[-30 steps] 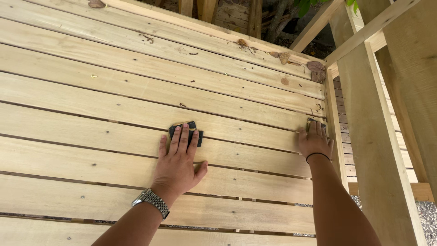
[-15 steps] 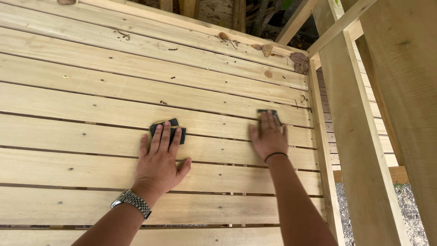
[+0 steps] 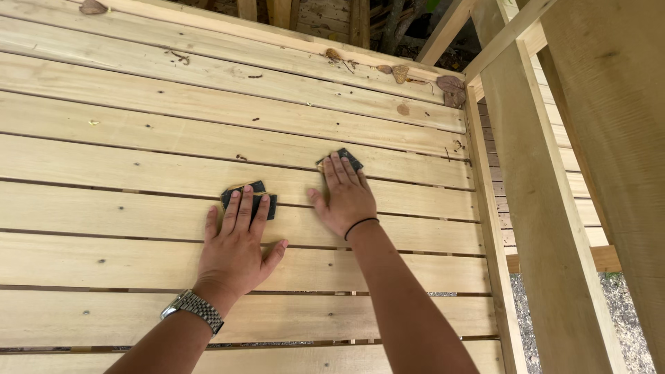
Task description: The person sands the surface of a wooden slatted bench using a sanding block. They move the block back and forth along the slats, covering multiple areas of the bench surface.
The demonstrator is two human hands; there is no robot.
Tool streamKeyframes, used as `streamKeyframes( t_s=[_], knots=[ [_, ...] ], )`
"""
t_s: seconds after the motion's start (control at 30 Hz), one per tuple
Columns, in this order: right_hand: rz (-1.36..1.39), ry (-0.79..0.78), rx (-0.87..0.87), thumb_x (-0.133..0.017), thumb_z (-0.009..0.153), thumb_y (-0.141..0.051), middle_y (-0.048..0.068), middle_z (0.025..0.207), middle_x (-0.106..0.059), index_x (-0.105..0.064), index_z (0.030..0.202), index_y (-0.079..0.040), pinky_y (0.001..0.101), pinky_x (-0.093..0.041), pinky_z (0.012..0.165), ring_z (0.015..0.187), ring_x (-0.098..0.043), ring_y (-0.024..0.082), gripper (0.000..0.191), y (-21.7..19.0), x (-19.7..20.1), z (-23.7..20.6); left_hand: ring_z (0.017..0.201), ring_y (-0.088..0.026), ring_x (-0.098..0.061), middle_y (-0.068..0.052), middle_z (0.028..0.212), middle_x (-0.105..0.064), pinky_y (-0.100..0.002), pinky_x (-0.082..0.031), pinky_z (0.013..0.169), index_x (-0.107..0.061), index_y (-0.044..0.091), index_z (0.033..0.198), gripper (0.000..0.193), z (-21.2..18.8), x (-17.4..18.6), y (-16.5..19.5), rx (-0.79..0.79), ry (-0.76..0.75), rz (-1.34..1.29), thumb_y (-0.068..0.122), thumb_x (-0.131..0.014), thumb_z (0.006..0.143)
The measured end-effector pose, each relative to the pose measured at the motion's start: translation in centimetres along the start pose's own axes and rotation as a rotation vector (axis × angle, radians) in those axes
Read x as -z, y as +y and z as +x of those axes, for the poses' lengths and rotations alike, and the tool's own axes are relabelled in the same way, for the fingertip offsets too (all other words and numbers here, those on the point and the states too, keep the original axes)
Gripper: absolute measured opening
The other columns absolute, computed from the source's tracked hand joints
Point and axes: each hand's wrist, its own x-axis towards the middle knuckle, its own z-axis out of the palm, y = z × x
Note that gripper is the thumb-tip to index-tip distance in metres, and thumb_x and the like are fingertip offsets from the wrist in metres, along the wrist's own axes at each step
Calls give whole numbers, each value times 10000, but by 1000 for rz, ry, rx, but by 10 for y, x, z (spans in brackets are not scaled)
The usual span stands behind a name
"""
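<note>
Both hands are pressed flat on a pale, unfinished slatted wooden platform (image 3: pixel 138 159), each over a small dark square of sandpaper — this looks like the sanding step, with the boards being rubbed smooth by hand.

The left hand (image 3: pixel 239 249) lies palm down, fingers straight and nearly together, thumb splayed to the side. Its fingertips pin the nearer dark sandpaper piece (image 3: pixel 251 196) to a board toward the middle of the platform; the far part of the sheet shows beyond the fingers. A silver metal link watch (image 3: pixel 194 309) sits on that wrist.

The right hand (image 3: pixel 346 197) is likewise flat, fingers extended and close together, pressing the second dark sandpaper piece (image 3: pixel 346 158) onto the next board out, closer to the platform's right edge. Only a corner of the sheet shows past the fingertips. A thin black band (image 3: pixel 360 225) circles that wrist. Neither hand grips anything — both simply bear down on the paper.

Judging by the pose, working on would call for steady downward pressure and strokes along the grain, keeping the sheets from catching in the gaps between slats.

Dry brown leaves (image 3: pixel 422 76) lie along the far edge, near the far right corner, and a pale timber post (image 3: pixel 547 228) rises at the right edge.
</note>
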Motion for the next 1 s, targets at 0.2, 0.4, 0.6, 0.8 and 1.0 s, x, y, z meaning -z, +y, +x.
streamKeyframes(
  t_s=[0.2, 0.4, 0.6, 0.8, 1.0],
  knots=[
    [38, 26, -426, -110, 977, -652, 73, 1716, -45, -102, 1636, -125, 410, -131, 1271, 1574, -79, 227, 844, 190, 7, -1, 1554, -340, -83, -191, 1685, -101, -593, -77, 1157, -167, 149, 1615, 905, 2, -6, -5, 0, -21, -12, 714, -288, 918],
    [-16, -17, -359, -44, 995, -672, 177, 1682, -2, -27, 1595, -3, 352, -39, 1263, 1567, 18, 264, 899, 124, 2, 27, 1548, -341, -81, -199, 1685, -95, -597, -76, 1148, -161, 151, 1616, 919, 2, -2, -5, -4, -11, 2, 720, -289, 906],
    [-32, 4, -48, -115, 938, -709, 100, 1692, -74, -123, 1611, -77, 364, -80, 1253, 1553, -71, 249, 924, 67, -11, -10, 1548, -329, -101, -191, 1684, -109, -585, -84, 1159, -171, 171, 1619, 906, 0, -5, 2, -4, 19, -2, 722, -275, 908],
    [-24, 23, -416, -61, 928, -707, 97, 1697, -86, -127, 1617, -91, 376, -98, 1260, 1566, -96, 234, 926, 170, 9, -43, 1529, -319, -107, -183, 1659, -112, -586, -90, 1169, -172, 149, 1591, 891, -2, -7, -1, 10, -11, 24, 728, -264, 920],
    [-67, -39, -91, -65, 959, -705, 188, 1675, -66, -99, 1599, -17, 395, -75, 1246, 1547, -45, 318, 940, 19, -18, -52, 1548, -328, -96, -188, 1683, -101, -581, -85, 1150, -168, 170, 1618, 905, 0, 0, 4, 4, -15, 2, 731, -261, 914]
  ],
)
